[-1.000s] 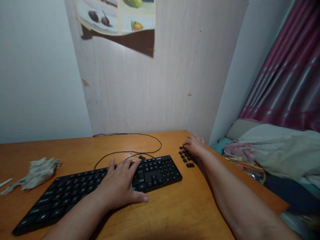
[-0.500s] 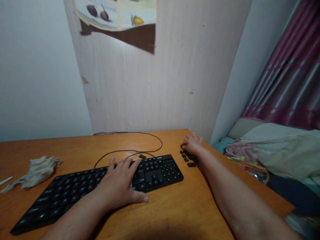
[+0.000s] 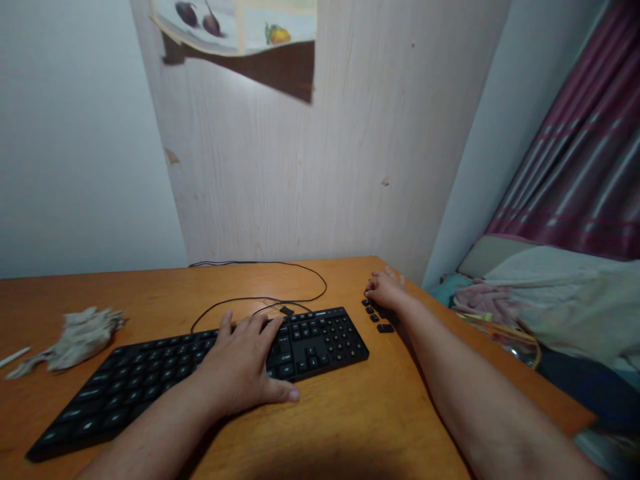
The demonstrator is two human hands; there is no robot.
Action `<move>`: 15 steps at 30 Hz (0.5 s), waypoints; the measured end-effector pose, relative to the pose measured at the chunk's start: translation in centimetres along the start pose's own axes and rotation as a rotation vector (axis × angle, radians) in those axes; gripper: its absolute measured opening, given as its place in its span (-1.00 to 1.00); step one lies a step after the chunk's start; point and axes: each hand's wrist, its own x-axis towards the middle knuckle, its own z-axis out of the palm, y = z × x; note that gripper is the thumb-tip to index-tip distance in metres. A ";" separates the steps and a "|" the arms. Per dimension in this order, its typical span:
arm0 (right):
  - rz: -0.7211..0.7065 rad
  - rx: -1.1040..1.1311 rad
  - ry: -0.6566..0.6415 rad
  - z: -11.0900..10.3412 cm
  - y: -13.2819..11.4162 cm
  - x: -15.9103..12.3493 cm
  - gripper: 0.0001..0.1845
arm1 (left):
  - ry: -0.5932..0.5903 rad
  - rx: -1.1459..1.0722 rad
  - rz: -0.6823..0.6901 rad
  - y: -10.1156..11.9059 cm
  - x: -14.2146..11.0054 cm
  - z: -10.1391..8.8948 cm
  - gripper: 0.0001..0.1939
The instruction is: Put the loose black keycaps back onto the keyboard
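A black keyboard [image 3: 313, 350] lies slantwise on the wooden desk. Across its middle rests my left hand [image 3: 245, 360], palm down with fingers spread and the thumb over the near edge. The number pad [image 3: 344, 339] at the keyboard's right end shows bare stems where caps are off. Right of the keyboard, loose black keycaps [image 3: 385, 328] lie grouped on the desk. My right hand [image 3: 387, 290] is over the far end of this group, thumb and forefinger pinched at a small black keycap. The hand and wrist hide some of the other caps.
A black cable [image 3: 280, 300] loops behind the keyboard. A crumpled pale cloth [image 3: 85, 340] and a thin white stick [image 3: 15, 357] lie at the left. The desk [image 3: 340, 420] ends at the right beside a bed with bedding [image 3: 545, 280]. A wall stands behind.
My right thumb and forefinger have drawn together at the far keycaps, and the hand now covers more of them. My left hand stays on the keyboard. The view has shifted slightly.
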 end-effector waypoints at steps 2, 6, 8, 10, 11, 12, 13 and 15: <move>-0.008 0.028 0.037 0.1 0.0 0.1 -0.97 | 0.007 0.000 0.002 0.0 0.1 0.1 0.28; 0.003 0.101 0.166 -1.1 0.6 0.6 -0.97 | 0.012 0.000 0.009 -0.1 0.1 0.2 0.29; 0.004 0.148 0.232 -2.3 1.2 0.9 -0.91 | 0.010 0.000 0.008 -0.1 0.1 0.3 0.30; -0.001 0.197 0.279 -3.4 1.7 1.1 -0.86 | 0.010 -0.002 0.009 -0.1 0.1 0.3 0.30; -0.002 0.220 0.295 -3.9 1.8 1.0 -0.84 | 0.013 -0.004 0.012 -0.1 0.1 0.3 0.30; -0.004 0.242 0.304 -4.3 1.9 0.9 -0.82 | 0.017 -0.006 0.014 -0.1 0.1 0.3 0.30; -0.007 0.264 0.306 -4.5 1.8 0.7 -0.80 | 0.021 -0.010 0.016 -0.1 0.1 0.2 0.30; -0.031 0.309 0.281 -4.9 1.2 0.0 -0.75 | 0.027 -0.016 0.016 -0.1 0.0 0.1 0.29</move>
